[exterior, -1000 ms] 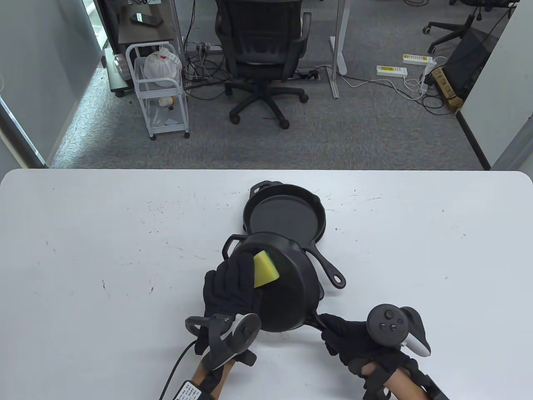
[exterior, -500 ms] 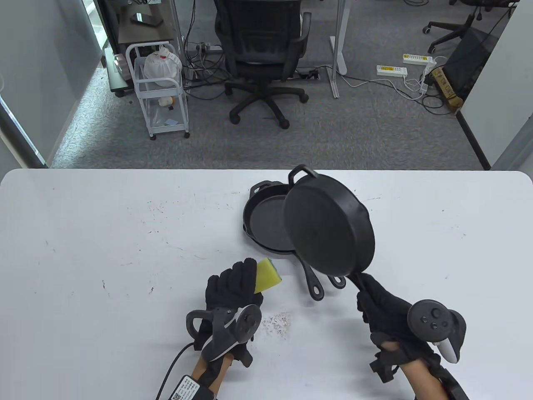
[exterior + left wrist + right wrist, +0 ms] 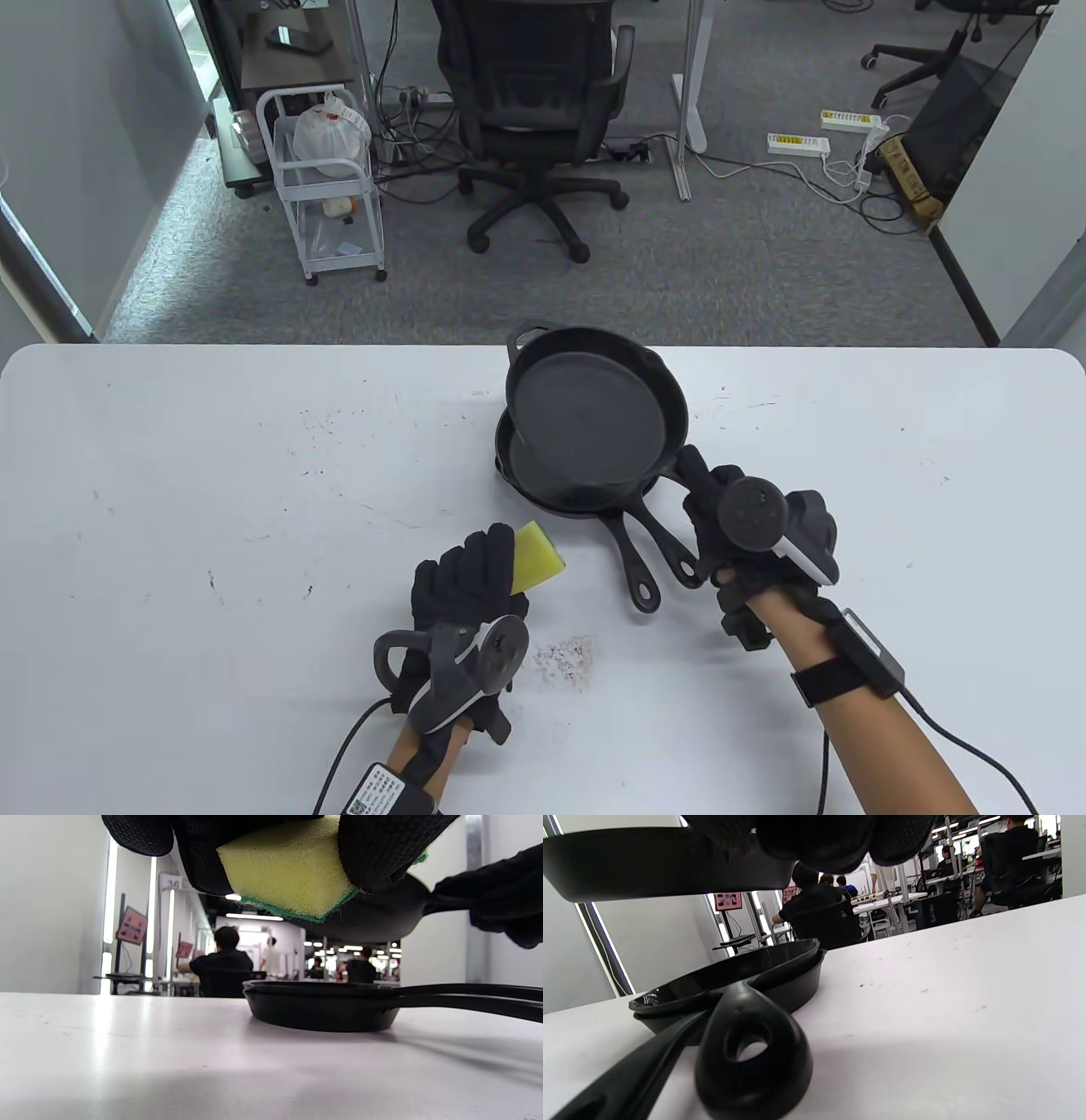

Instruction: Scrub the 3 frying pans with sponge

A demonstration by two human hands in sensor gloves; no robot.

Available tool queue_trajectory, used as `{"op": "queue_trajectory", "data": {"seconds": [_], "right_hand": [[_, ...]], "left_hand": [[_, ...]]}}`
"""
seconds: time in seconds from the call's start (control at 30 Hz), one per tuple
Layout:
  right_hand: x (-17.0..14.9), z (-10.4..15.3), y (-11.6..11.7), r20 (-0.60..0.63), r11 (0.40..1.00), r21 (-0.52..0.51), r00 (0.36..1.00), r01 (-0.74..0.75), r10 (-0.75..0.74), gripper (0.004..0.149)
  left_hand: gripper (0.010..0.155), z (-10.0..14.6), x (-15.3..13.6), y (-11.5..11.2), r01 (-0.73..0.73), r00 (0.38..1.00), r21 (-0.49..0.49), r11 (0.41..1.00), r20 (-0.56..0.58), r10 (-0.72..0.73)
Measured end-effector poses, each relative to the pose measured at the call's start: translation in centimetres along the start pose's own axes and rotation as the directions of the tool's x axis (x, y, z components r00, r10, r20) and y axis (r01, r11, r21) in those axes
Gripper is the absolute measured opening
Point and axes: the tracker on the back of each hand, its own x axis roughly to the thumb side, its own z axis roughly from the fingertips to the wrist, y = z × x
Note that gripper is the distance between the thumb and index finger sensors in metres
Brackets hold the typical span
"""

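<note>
Two black frying pans lie nested on the white table, their handles pointing toward me. A third black pan hangs right way up just above that stack, and my right hand grips its handle. In the left wrist view this lifted pan floats over the stacked pans. My left hand holds a yellow sponge with a green scrub side, seen close up as the sponge in the left wrist view, a little above the table left of the pan handles.
A patch of dark crumbs lies on the table beside my left hand. Beyond the far table edge stand an office chair and a white wire cart. Cables trail from both wrists.
My right hand swung the held pan from under the sponge to the right, then turned it right way up and brought it over the stacked pans. My left hand stayed put with the sponge.
</note>
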Motion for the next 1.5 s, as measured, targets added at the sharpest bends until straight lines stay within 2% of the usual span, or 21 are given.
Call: {"op": "queue_trajectory", "data": {"seconds": [0.23, 0.5, 0.6, 0.67, 0.73, 0.83, 0.97, 1.07, 1.2, 1.33, 1.43, 1.5], "right_hand": [[0.2, -2.9, 2.8, 0.001, 0.985, 0.079, 0.988, -0.156, 0.156, 0.061], [-0.3, -3.0, 4.5, 0.009, 0.966, 0.116, 0.973, -0.231, 0.231, 0.06], [-0.7, -3.2, 4.7, -0.002, 0.969, 0.139, 0.978, -0.206, 0.208, 0.059], [-1.1, -3.1, 4.4, -0.015, 0.976, 0.173, 0.99, -0.133, 0.138, 0.059], [-1.4, -2.6, 3.6, -0.042, 0.989, 0.14, 0.997, -0.052, 0.059, 0.061], [-1.9, -1.0, 1.3, -0.034, 0.994, 0.108, 0.999, 0.033, -0.03, 0.071], [-2.5, 2.2, -1.7, 0.025, 0.996, 0.081, 0.999, 0.028, -0.03, 0.084], [-3.0, 5.7, -3.0, 0.068, 1.0, 0.008, 0.998, -0.006, 0.005, 0.088], [-3.6, 9.2, -2.4, 0.061, 0.997, -0.022, 0.995, -0.079, 0.08, 0.089], [-4.7, 12.8, 0.1, 0.022, 0.998, -0.03, 0.998, -0.052, 0.053, 0.089], [-4.5, 13.2, 0.5, 0.002, 0.996, 0.063, 0.998, -0.058, 0.058, 0.089], [-4.5, 13.2, 0.4, -0.001, 0.998, 0.019, 0.999, -0.052, 0.052, 0.09]], "left_hand": [[0.083, -0.2, -0.1, -0.2, 0.01, 1.0, -0.023, 1.0, -0.013, -0.011], [0.083, -0.1, 0.2, -0.3, 0.02, 1.0, -0.042, 0.999, -0.004, -0.021], [0.083, -0.1, 0.2, -0.3, 0.021, 1.0, -0.042, 0.999, -0.004, -0.021], [0.083, -0.1, 0.1, -0.4, 0.01, 1.0, -0.048, 0.999, -0.005, -0.01], [0.083, -0.2, 0.0, -0.4, 0.007, 1.0, -0.051, 0.999, -0.008, -0.007], [0.084, -0.2, 0.0, -0.3, 0.006, 1.0, -0.056, 0.998, -0.012, -0.007], [0.083, -0.2, 0.1, -0.3, 0.005, 1.0, -0.084, 0.996, -0.009, -0.005], [0.083, -0.1, 0.3, -0.4, -0.004, 1.0, -0.088, 0.996, -0.009, 0.003], [0.083, -0.1, 0.3, -0.3, 0.008, 1.0, -0.096, 0.995, -0.017, -0.01], [0.082, -0.2, 0.2, -0.5, 0.025, 0.999, -0.155, 0.988, -0.031, -0.031], [0.082, -0.3, 0.3, -0.7, 0.035, 0.999, -0.171, 0.985, -0.028, -0.04], [0.083, -0.3, 0.3, -0.8, 0.037, 0.999, -0.182, 0.983, -0.028, -0.043]]}}
